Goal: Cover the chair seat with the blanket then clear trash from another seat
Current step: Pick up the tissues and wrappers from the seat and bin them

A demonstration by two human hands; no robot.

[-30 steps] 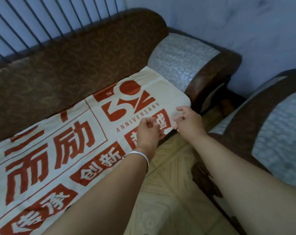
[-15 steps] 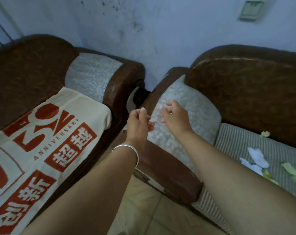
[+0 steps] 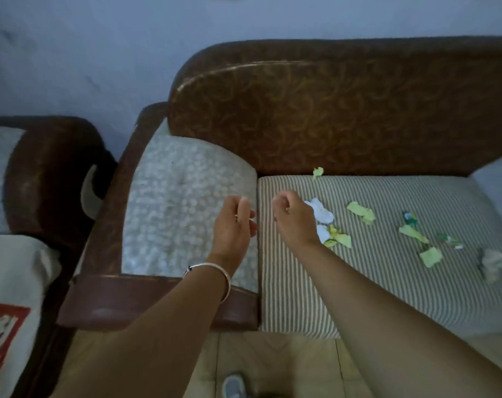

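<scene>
View swung right vs 0.5 s ago. L hand (image 3: 235, 225) over armrest (image 3: 172, 214), R hand (image 3: 294, 216) now over striped seat (image 3: 373, 288); both grips loose, empty. Paper scraps (image 3: 360, 212) just right of R hand, nearer than before. Blanket (image 3: 11, 277) far left of L hand, on other chair.

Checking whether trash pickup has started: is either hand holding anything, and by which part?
Nothing is held: left hand above the armrest, right hand above the striped seat near the white tissue, both empty.

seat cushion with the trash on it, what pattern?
Thin grey and off-white stripes on the seat cushion, seen in the head view.
</scene>
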